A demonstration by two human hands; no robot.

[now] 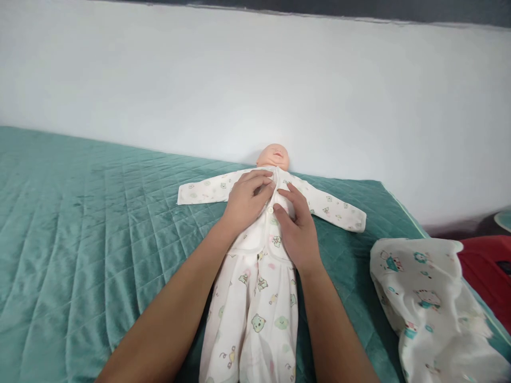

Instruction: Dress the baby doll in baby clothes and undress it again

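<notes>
A baby doll lies on its back, dressed in a white printed baby jacket with its sleeves spread to both sides. Matching white trousers cover its legs. On the chest, my left hand has its thumb and fingers closed at the jacket's front edge, below the neck. My right hand rests on the other side of the front, thumb and fingers apart and touching the cloth. Just left of its thumb shows a round button. The cloth under my fingertips is partly hidden.
A green quilted cover lies beneath the doll. At the right edge sits a crumpled white printed cloth, with a red item behind it. A white wall rises behind the doll's head.
</notes>
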